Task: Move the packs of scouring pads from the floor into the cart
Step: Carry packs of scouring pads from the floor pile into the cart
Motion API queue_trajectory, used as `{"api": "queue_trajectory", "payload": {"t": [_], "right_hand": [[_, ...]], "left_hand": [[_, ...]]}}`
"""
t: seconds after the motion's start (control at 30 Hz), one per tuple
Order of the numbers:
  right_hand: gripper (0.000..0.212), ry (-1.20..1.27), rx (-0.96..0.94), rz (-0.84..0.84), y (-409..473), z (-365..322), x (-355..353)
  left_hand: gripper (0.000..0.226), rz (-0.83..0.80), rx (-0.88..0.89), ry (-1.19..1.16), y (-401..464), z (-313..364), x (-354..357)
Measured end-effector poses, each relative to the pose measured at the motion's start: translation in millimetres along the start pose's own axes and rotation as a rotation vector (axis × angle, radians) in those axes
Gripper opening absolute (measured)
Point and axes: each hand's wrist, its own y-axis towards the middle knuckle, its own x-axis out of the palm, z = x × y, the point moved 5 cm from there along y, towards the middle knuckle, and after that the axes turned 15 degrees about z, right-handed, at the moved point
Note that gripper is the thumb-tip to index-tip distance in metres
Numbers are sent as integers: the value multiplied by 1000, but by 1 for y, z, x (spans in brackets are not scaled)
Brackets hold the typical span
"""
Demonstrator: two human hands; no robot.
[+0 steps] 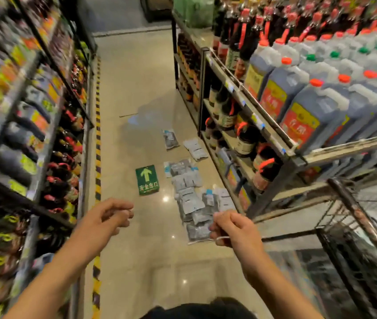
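Packs of scouring pads (189, 199) hug the shelf base (226, 180); aisle floor (136, 88) open.

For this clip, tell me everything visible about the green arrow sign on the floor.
The green arrow sign is a flat rectangular sticker lying on the glossy beige floor tiles, with a pale upward arrow above a line of light characters. It sits mid-aisle, just left of the scattered packs of scouring pads, apart from them. Its edges look slightly worn. Neither hand touches it.
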Motion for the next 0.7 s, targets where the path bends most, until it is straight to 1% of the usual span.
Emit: {"api": "queue_trajectory", "payload": {"t": [0.13,0.27,0.37,0.5,0.7], "right_hand": [[26,-84,36,-38,2,0,70],[26,-137,44,-39,14,-13,119],[28,-187,48,-40,37,-19,151],[31,-209,80,-51,78,-31,190],[28,-210,87,-34,183,-65,243]], "left_hand": [[23,54,-56,22,36,-35,-59],[22,79,-108,-15,76,-48,-86],[21,109,-143,-27,110,-48,-95],[19,94,-154,-35,162,-35,-93],[22,50,-176,58,283,-2,-86]]}}
